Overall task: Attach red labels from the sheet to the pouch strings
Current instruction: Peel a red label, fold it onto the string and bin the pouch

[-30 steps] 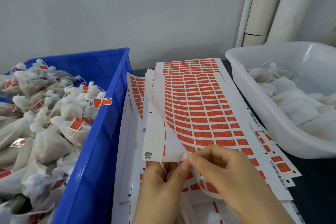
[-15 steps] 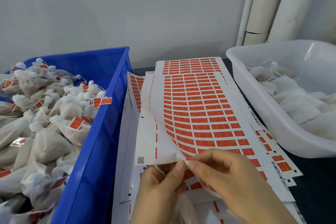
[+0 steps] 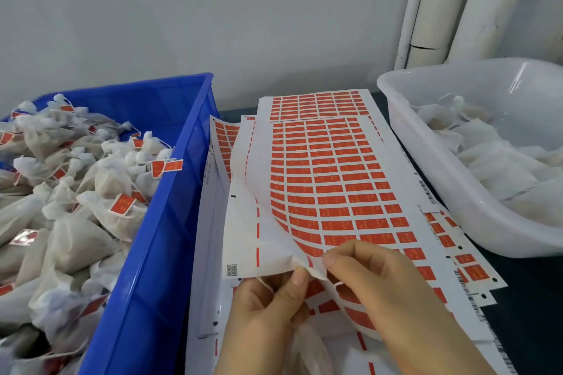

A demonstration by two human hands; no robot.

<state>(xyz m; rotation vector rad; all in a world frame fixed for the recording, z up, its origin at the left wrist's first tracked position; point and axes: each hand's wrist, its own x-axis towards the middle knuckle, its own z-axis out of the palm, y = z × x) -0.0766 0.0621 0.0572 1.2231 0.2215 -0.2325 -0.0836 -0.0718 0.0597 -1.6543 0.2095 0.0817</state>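
left hand (image 3: 268,316): at label sheet (image 3: 329,179) near edge, thumb raised, pinching it | right hand (image 3: 384,292): just beside, fingertips pinching sheet's lifted near corner

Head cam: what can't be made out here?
Head view throughout.
- Print on the red labels: too small, blurred.
- Whether the right hand pinches a label or only the label sheet: hidden by its curled corner.
- Pouch in the left hand: covered by both hands, cut by bottom edge.

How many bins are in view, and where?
2. The blue crate stands left of the label sheets, the white tub right of them. Others may lie outside the view.
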